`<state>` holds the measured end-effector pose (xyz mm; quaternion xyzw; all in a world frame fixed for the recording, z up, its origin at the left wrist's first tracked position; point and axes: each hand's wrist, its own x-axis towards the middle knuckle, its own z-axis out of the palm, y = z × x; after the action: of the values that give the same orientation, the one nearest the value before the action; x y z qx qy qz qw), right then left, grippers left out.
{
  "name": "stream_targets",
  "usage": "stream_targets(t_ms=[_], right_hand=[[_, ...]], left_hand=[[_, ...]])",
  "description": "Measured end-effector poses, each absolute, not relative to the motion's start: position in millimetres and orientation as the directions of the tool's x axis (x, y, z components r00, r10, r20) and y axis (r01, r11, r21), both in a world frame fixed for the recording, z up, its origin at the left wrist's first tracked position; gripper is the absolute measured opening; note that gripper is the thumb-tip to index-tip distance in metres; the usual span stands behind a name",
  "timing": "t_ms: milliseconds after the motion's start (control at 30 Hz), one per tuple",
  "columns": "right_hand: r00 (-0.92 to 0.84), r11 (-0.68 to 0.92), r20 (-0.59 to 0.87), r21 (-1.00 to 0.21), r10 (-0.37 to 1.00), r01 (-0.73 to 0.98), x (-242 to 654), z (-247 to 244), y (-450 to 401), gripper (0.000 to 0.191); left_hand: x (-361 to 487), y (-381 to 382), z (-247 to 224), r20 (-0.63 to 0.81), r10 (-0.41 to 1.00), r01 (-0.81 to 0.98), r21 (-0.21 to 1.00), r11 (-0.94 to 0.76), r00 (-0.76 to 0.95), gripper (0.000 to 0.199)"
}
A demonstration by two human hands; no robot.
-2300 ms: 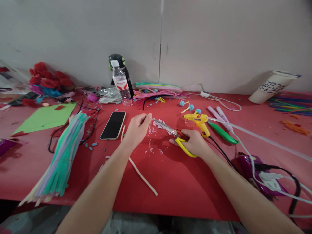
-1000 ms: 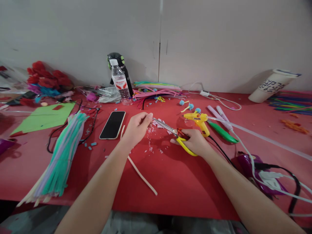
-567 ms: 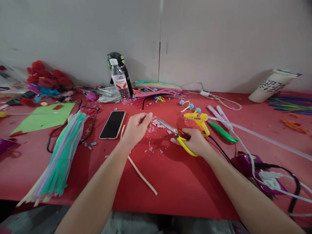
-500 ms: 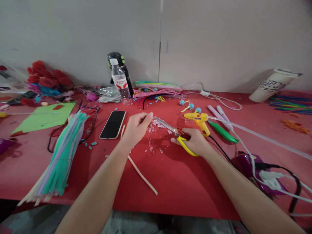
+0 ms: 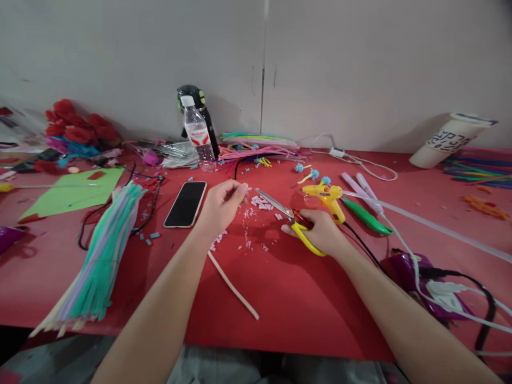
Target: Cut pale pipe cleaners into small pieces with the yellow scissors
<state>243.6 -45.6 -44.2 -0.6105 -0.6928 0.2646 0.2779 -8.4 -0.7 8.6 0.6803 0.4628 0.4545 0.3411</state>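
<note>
The scissors (image 5: 291,214) have long, thin, shiny silver blades and handles that are yellow and red. The blades look almost closed, and they point to the far left. The scissors are in the right hand (image 5: 320,230), over the middle of the red table (image 5: 288,304). The right hand has its fingers curled around the handles. The left hand (image 5: 224,207) is pinching a small pale bit (image 5: 249,189) between its thumb and finger. The bit is tiny and a little blurry, so it is probably light pink, but I can't be sure. Its end is near the tips of the blades, with a little gap between them.

Lots of small pink bits (image 5: 262,203) lie in a messy pile under and beside the blades. More pink crumbs (image 5: 248,244) are on the near side of the pile. A cream stick (image 5: 234,285) lies on the near side of the left hand. A black phone (image 5: 186,205) is on the left, and a yellow glue gun (image 5: 327,198) is on the right.

A moment ago, the blade tips were right up at the left fingers. Now the left hand is a bit more to the left, and there is a gap. Some pink pieces (image 5: 218,240) by the left wrist show now, and the far end of the cream stick is hidden.
</note>
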Motion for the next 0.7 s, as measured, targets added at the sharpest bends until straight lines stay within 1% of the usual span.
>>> stream_targets(t_ms=[267,467,700], right_hand=[[-0.103,0.118,0.063,-0.694,0.993,0.711,244.6,-48.5,-45.0,0.050],[-0.114,0.120,0.053,-0.681,0.992,0.722,242.8,-44.8,-45.8,0.052],[-0.092,0.106,0.056,-0.689,0.994,0.717,243.0,-44.7,-45.4,0.050]], left_hand=[[-10.3,1.2,7.0,0.271,0.931,0.392,0.851,-0.350,0.244,0.031],[-11.3,2.1,5.7,0.268,0.934,0.383,0.858,-0.342,0.234,0.031],[-11.0,1.8,5.8,0.314,0.924,0.400,0.835,-0.379,0.219,0.028]])
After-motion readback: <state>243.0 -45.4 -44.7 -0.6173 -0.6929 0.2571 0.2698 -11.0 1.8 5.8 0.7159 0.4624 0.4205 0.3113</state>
